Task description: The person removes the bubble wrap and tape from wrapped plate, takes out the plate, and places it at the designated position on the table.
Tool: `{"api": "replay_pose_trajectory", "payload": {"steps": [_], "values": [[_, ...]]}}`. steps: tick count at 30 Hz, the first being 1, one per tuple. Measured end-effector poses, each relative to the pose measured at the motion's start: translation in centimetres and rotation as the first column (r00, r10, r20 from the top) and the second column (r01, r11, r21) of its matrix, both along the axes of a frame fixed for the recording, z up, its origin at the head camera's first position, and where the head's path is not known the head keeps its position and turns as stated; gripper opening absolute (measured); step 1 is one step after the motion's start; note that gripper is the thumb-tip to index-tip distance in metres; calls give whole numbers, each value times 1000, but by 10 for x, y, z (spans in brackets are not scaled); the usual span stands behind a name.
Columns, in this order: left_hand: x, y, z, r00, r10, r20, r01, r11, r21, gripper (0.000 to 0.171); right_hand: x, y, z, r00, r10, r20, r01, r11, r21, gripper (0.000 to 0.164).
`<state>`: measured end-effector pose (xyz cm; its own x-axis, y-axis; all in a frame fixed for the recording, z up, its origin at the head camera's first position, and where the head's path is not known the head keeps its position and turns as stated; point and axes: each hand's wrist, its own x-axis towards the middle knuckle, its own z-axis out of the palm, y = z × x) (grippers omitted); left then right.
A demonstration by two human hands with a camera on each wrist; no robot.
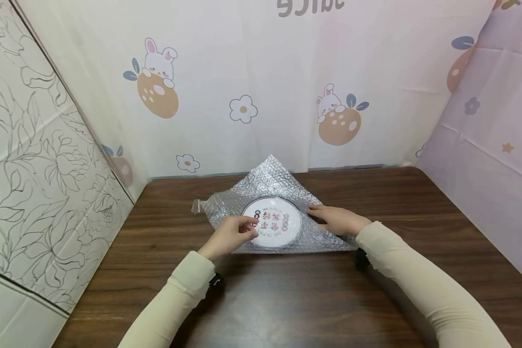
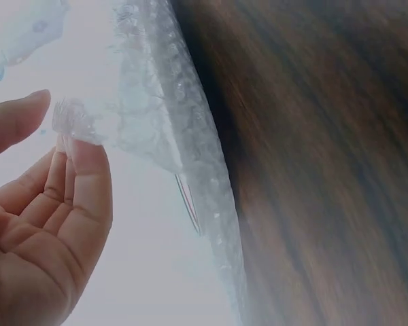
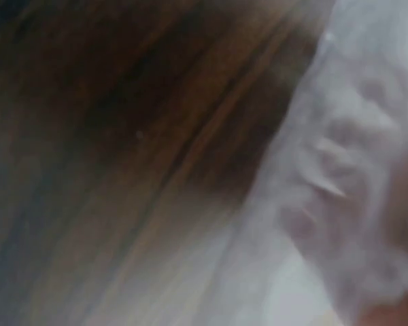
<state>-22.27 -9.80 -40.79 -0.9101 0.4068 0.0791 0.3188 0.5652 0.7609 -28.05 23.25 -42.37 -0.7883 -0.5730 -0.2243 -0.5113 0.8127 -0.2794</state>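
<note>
A round white plate (image 1: pixel 279 234) with red writing and a dark rim lies on a sheet of bubble wrap (image 1: pixel 270 174) in the head view. Over the plate's left part is my left hand (image 1: pixel 234 234), its fingers bent. In the left wrist view a crumpled tip of the wrap (image 2: pixel 75 119) meets the left fingertips, and the thumb (image 2: pixel 27 115) stands apart from them. My right hand (image 1: pixel 340 220) rests on the wrap right of the plate, fingers extended. Blurred wrap (image 3: pixel 333 149) partly covers that hand in the right wrist view.
Beneath the wrap is a dark wood-grain table (image 1: pixel 282 299). A printed curtain (image 1: pixel 282 72) hangs behind its far edge, and a flower-patterned panel (image 1: pixel 48 145) stands at the left. A small clear end of the wrap sticks out at left.
</note>
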Motion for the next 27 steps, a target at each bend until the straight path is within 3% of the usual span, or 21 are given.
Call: {"api": "replay_pose_trajectory", "payload": {"steps": [8, 12, 18, 21, 27], "values": [[7, -6, 4, 998, -64, -11, 65, 998, 20, 19, -2, 1, -1, 999, -11, 31, 11, 1000, -12, 63], [10, -9, 5, 995, -93, 36, 90, 994, 68, 22, -3, 1, -2, 1000, -1, 22, 1, 1000, -4, 63], [12, -13, 6, 977, -194, 93, 177, 971, 163, 30, -2, 1, -1, 1000, -11, 27, 11, 1000, 1, 66], [14, -13, 6, 973, -214, 85, 202, 970, 139, 28, -1, 0, 0, 999, -17, 31, 17, 1000, 3, 66], [20, -8, 2, 977, -202, 64, 202, 979, 10, 17, -1, -1, 0, 999, -31, 35, 31, 999, 10, 67]]}}
